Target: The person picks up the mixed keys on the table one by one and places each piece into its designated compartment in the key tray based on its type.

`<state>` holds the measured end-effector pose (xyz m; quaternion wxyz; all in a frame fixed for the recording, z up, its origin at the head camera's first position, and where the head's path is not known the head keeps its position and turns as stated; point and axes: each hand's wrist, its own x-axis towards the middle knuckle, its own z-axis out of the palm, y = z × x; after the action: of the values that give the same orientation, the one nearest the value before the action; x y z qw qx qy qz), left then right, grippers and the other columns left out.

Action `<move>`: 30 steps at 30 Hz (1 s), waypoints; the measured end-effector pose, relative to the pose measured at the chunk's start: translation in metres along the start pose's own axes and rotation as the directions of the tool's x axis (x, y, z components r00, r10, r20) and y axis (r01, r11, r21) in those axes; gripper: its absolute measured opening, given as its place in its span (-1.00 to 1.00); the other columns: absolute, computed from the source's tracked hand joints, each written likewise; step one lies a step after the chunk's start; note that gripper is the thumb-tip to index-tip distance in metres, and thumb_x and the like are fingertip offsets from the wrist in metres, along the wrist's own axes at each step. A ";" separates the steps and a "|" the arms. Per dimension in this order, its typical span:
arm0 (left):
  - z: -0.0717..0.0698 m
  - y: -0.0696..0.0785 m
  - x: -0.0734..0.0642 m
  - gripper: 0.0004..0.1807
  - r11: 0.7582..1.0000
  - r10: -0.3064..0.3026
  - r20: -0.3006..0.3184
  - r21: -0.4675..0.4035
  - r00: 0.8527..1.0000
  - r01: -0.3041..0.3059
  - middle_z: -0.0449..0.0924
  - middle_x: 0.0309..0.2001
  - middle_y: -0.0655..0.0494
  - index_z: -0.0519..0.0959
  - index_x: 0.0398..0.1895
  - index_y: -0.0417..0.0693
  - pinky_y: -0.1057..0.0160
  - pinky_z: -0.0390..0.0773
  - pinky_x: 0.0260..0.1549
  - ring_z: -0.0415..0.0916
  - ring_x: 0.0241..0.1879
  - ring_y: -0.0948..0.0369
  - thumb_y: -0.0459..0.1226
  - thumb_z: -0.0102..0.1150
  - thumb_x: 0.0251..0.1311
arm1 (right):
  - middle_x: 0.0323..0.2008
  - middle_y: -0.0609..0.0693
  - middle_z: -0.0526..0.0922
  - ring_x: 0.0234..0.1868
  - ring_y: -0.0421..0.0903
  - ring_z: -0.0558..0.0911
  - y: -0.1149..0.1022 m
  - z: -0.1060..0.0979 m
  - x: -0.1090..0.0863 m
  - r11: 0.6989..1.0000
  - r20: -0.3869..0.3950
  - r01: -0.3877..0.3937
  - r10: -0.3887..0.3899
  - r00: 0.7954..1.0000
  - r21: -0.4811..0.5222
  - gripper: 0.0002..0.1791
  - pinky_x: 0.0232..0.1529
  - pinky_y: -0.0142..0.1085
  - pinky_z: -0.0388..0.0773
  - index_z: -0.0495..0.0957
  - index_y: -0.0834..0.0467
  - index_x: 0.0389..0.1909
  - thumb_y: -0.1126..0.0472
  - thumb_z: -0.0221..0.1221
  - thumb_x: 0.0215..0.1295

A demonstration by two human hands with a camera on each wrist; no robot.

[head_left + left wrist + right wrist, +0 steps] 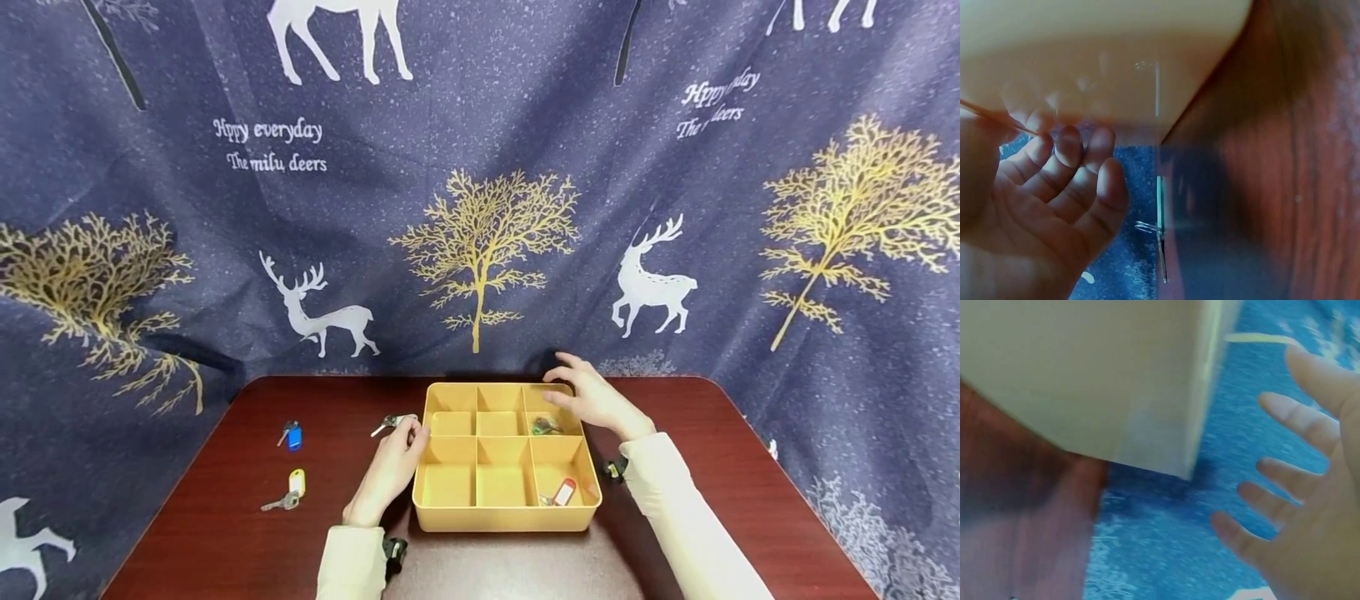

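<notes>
A yellow six-compartment box [506, 518] stands on the table. My left hand [386, 471] is at its left side, fingers curled against the outer wall and thumb at the rim; it holds the box there. Over the back right corner is my right hand [596, 400], fingers spread and holding nothing; the right wrist view shows them apart from the wall. A key with a green tag [542, 426] lies in the back right compartment, partly overlapped by its ring. The front right one holds a key with a red-rimmed tag [564, 492]. Beside the left hand lies another key [386, 423], its tag partly hidden.
Left on the dark red table [225, 508] lie a key with a blue tag [295, 438] and a key with a yellow tag [297, 482]. A dark blue cloth [480, 100] printed with deer and trees hangs right behind the table's far edge.
</notes>
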<state>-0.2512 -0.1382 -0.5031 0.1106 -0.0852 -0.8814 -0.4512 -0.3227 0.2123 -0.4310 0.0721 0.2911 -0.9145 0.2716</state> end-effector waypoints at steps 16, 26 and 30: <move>-0.001 0.000 0.001 -0.84 1.000 0.003 -0.009 0.002 1.000 -0.003 0.36 -0.54 0.20 0.40 -0.36 0.02 0.29 0.37 -0.48 0.35 -0.54 0.26 -0.21 0.04 0.43 | 0.27 0.10 0.41 0.27 0.11 0.39 0.015 -0.031 -0.053 0.995 -0.374 -0.039 0.071 0.925 0.093 -0.72 0.10 0.04 0.36 0.58 0.11 0.02 0.15 0.26 0.32; 0.002 -0.002 0.002 -0.85 1.000 -0.003 -0.001 0.003 1.000 0.003 0.38 -0.52 0.19 0.41 -0.34 0.01 0.28 0.37 -0.46 0.35 -0.53 0.25 -0.20 0.03 0.44 | 0.02 0.05 0.59 0.07 -0.24 0.48 0.050 -0.024 -0.085 0.985 -0.502 -0.134 0.171 0.847 0.110 -0.73 -0.03 -0.42 0.39 0.62 0.18 -0.03 0.23 0.30 0.26; 0.002 -0.002 0.002 -0.85 1.000 -0.013 0.002 -0.003 1.000 0.013 0.37 -0.52 0.18 0.41 -0.34 0.01 0.27 0.38 -0.46 0.35 -0.53 0.24 -0.20 0.03 0.44 | -0.05 0.05 0.62 -0.04 -0.16 0.53 0.064 -0.020 -0.094 0.980 -0.493 -0.189 0.197 0.847 0.066 -0.74 -0.09 -0.34 0.42 0.61 0.16 -0.04 0.20 0.30 0.27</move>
<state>-0.2538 -0.1373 -0.5055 0.1070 -0.0802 -0.8814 -0.4531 -0.2830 0.3131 -0.4705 0.2753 0.1184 -0.8875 0.3500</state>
